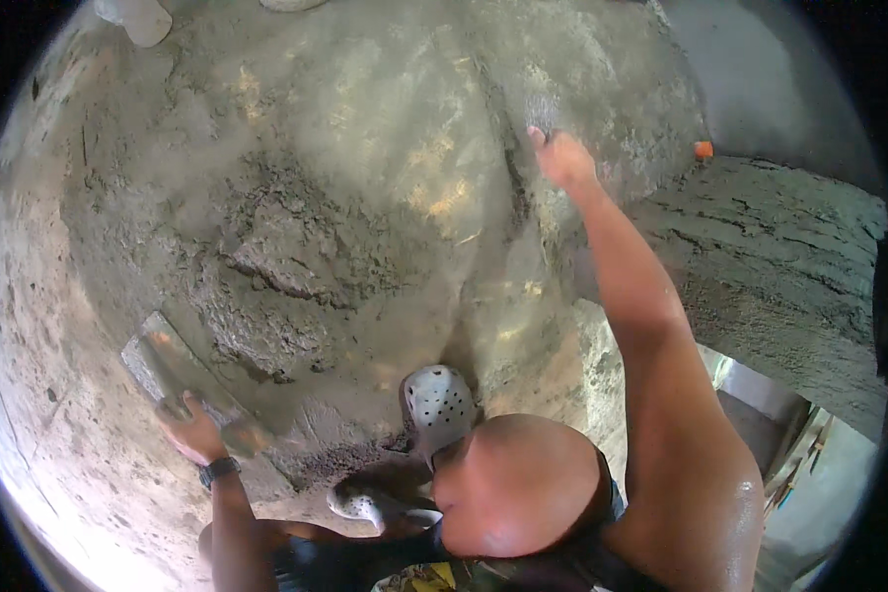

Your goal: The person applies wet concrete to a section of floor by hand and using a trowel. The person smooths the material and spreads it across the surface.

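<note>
Low on the left, my left hand (192, 431) is closed on the edge of a long, flat, rectangular plastering trowel (180, 363). Its blade is smeared with grey and lies beside a rough heap of wet mortar (291, 242). My right arm reaches far forward, and my right hand (565, 160) is closed over the smoothed mortar surface (385, 99). A small shiny grey patch, which looks like the blade of a trowel (542, 107), shows just beyond its fingers. The handle is hidden in the grip.
White perforated clogs (441, 403) on my feet stand at the mortar's near edge, under my bent knee. At the right is a mortar-coated wall face (770, 257) with a small orange block (703, 149) near its corner. A pale object (140, 20) lies at far left.
</note>
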Tool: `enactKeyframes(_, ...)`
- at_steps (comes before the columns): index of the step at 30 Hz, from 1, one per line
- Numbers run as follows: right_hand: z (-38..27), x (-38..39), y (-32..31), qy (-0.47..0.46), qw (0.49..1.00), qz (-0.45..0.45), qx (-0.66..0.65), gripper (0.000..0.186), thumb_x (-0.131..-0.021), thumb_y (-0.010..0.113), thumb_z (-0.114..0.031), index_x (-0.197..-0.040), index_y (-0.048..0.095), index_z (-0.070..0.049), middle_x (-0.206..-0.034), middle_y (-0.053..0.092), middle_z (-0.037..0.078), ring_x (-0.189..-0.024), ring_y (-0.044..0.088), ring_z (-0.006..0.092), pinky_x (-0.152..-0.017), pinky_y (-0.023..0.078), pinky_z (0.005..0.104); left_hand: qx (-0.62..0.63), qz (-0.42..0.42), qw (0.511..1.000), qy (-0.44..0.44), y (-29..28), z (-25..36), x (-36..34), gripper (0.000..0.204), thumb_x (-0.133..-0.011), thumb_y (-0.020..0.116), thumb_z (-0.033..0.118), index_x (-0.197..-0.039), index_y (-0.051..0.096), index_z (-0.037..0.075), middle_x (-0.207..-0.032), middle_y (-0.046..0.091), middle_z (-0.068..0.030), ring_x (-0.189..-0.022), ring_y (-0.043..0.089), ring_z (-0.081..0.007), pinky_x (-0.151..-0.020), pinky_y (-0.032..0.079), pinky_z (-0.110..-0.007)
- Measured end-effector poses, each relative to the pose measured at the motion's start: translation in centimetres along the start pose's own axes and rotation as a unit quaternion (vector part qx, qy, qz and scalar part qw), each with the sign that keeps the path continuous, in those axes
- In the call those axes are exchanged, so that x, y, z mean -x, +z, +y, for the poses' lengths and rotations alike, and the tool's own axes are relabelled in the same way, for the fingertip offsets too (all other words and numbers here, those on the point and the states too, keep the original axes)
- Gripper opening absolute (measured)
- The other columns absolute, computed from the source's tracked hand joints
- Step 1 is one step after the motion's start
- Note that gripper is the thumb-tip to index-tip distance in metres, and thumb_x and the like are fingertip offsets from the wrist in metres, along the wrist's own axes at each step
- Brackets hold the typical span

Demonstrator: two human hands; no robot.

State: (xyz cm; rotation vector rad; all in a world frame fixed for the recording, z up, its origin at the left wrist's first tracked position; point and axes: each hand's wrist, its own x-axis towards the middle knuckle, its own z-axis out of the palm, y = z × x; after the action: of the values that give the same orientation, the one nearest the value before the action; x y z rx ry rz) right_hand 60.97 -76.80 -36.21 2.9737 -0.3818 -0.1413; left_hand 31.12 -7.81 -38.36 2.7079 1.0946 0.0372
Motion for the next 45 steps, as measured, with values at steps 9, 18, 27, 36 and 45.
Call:
enactKeyframes(9,-0.4,-1.7,-1.3,0.042,0.987,-0.138,-0.064,0.086,-0.096,0.042,-0.071,-0.113,0.065,0.011,-0.099,0.069,0.027,-0.085,0.066,0.0389,-0.081,0.052,0.0485,0.022,0.013,1.000,0.001,-0.2,0.0,0.2,0.061,-0.092,0.067,0.044,-0.134,0.053,0.002,-0.129,0.060,-0.0265,-0.119,0.058,-0.0426,-0.097,0.047,-0.050)
enactKeyframes(18,0.5,7.3,-1.5,0.129,0.929,-0.235,-0.254,0.076,-0.095,0.050,-0.068,-0.091,0.063,0.007,-0.066,0.061,0.017,-0.050,0.060,0.0259,-0.053,0.050,0.0422,0.014,-0.024,0.999,-0.025,-1.8,1.0,0.3,0.068,-0.095,0.066,0.044,-0.138,0.048,-0.005,-0.133,0.057,-0.0276,-0.120,0.057,-0.0438,-0.101,0.045,-0.051)
enactKeyframes(27,-4.3,13.9,-6.2,0.119,0.978,-0.123,-0.116,0.065,-0.099,0.046,-0.055,-0.105,0.068,0.005,-0.107,0.067,0.033,-0.110,0.062,0.0482,-0.094,0.048,0.0550,-0.011,-0.028,0.999,-0.032,-1.4,-0.8,-0.4,0.072,-0.093,0.065,0.048,-0.140,0.048,-0.004,-0.137,0.055,-0.0278,-0.128,0.052,-0.0435,-0.102,0.044,-0.051)
enactKeyframes(36,-5.2,1.7,-2.9,0.018,0.990,-0.127,-0.053,0.071,-0.101,0.038,-0.061,-0.111,0.069,0.002,-0.111,0.068,0.029,-0.110,0.064,0.0456,-0.093,0.051,0.0533,0.013,-0.001,1.000,0.020,-0.8,-0.6,-0.2,0.059,-0.093,0.066,0.043,-0.133,0.054,0.001,-0.128,0.062,-0.0237,-0.115,0.061,-0.0401,-0.094,0.049,-0.050)
enactKeyframes(45,-6.3,19.0,-6.6,-0.033,0.978,-0.201,-0.047,0.056,-0.101,0.045,-0.052,-0.111,0.059,0.001,-0.093,0.069,0.030,-0.092,0.067,0.0495,-0.083,0.052,0.0573,0.024,0.019,0.999,0.038,-1.9,-1.8,-1.0,0.057,-0.092,0.067,0.040,-0.132,0.055,0.001,-0.123,0.065,-0.0224,-0.113,0.062,-0.0400,-0.092,0.049,-0.051)
